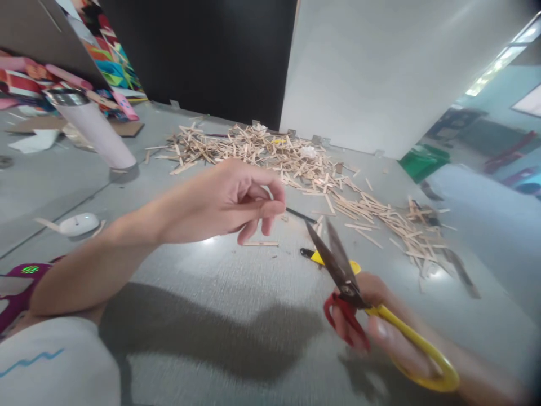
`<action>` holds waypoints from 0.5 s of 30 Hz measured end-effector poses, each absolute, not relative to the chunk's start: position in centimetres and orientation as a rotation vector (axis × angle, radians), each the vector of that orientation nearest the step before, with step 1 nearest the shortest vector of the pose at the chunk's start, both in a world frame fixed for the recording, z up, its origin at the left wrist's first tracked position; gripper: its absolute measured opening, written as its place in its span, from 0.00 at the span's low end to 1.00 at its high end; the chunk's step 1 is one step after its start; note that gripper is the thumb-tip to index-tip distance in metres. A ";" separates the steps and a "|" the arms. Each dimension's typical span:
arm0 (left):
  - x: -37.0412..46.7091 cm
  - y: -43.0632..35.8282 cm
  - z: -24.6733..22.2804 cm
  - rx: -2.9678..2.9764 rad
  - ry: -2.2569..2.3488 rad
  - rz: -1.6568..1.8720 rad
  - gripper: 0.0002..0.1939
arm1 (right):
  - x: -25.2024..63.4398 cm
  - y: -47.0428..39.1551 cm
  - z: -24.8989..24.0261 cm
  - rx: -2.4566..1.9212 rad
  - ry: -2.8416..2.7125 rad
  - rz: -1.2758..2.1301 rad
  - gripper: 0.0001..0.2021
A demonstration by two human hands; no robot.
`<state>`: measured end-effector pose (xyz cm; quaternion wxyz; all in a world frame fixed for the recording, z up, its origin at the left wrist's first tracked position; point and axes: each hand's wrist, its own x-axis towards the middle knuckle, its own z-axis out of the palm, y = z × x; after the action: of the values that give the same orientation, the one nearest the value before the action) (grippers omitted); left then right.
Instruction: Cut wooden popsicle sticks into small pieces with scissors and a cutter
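Note:
My left hand point(249, 206) is raised over the middle of the table, thumb and fingertips pinched together. A thin dark strip point(301, 214) runs out from those fingertips to the right; its near end is hidden by the fingers. In my right hand point(380, 321) is a pair of scissors point(347, 287) with one red and one yellow handle. Its blades are apart and point up and left, their tips close to the strip's far end. Behind the blades lies a yellow and black tool point(318, 258), partly covered. A short wooden stick point(261, 244) rests below my left fingertips.
A heap of thin wooden sticks point(236, 148) spreads along the back and right of the grey table point(203, 316). On the left are a pale tumbler point(99, 132) and a white mouse-shaped object point(79, 224). Black point(203, 56) and white panels point(359, 73) stand behind, with a green bin point(424, 162) beyond.

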<state>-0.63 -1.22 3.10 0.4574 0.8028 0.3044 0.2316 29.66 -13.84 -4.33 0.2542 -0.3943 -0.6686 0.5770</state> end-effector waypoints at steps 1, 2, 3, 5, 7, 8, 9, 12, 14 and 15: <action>-0.7 -1.2 3.3 2.009 0.774 0.580 0.13 | 29.7 -13.8 -4.5 -1.047 -1.833 1.591 0.32; -0.8 -1.2 3.4 2.044 0.792 0.588 0.15 | 29.8 -13.9 -4.8 -1.020 -1.828 1.603 0.30; -0.8 -1.2 3.5 2.087 0.800 0.588 0.17 | 29.9 -14.0 -5.1 -1.006 -1.809 1.598 0.28; -0.8 -1.3 3.4 2.190 0.796 0.562 0.19 | 30.2 -14.4 -5.9 -1.052 -1.751 1.574 0.23; -0.8 -1.3 3.2 2.295 0.772 0.537 0.19 | 30.5 -14.8 -6.5 -1.109 -1.733 1.593 0.22; -0.8 -1.3 3.1 2.333 0.760 0.532 0.19 | 30.7 -14.9 -6.7 -1.135 -1.744 1.601 0.22; -0.8 -1.3 3.1 2.362 0.750 0.530 0.19 | 30.8 -15.0 -6.9 -1.162 -1.768 1.599 0.22; -0.8 -1.3 3.1 2.411 0.712 0.515 0.19 | 31.1 -15.1 -7.1 -1.242 -1.827 1.504 0.22; -0.8 -1.2 3.2 2.421 0.695 0.495 0.19 | 31.1 -15.0 -7.2 -1.261 -1.840 1.456 0.23; -0.8 -1.2 3.2 2.422 0.692 0.488 0.19 | 31.2 -15.0 -7.3 -1.255 -1.838 1.458 0.23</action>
<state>-0.78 -1.22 3.25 0.2840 0.9051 0.2585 0.1824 31.15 -14.98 -7.28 0.2380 -0.4582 -0.6710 0.5322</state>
